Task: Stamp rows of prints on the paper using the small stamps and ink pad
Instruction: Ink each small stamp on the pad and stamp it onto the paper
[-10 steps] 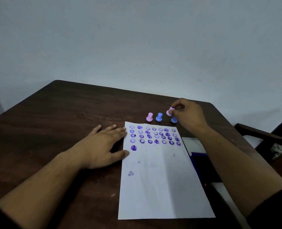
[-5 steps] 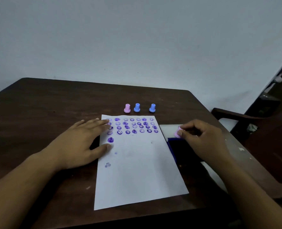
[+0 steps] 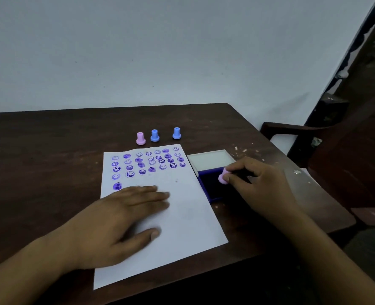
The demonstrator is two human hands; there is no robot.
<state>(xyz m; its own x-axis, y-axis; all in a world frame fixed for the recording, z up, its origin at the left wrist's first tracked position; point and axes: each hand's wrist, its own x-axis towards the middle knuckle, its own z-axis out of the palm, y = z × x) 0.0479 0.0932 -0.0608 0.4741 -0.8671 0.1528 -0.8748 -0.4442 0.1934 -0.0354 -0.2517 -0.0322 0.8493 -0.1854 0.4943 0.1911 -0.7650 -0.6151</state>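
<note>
A dark brown wooden table (image 3: 50, 164) carries everything; its right side is flecked with pale marks, perhaps chipped paint. A white sheet of paper (image 3: 182, 216) lies near the front edge; just right of it sits an open ink pad (image 3: 210, 186), its pale lid (image 3: 212, 159) laid back; beyond the paper stand a pink stamp (image 3: 140, 138) and two blue stamps (image 3: 155, 135) (image 3: 176, 133), upright in a row.

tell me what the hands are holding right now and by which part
The right hand pinches a small pink stamp by its narrow handle end, with its wide base at the ink pad. The left hand holds nothing; it lies flat on the paper.
</note>
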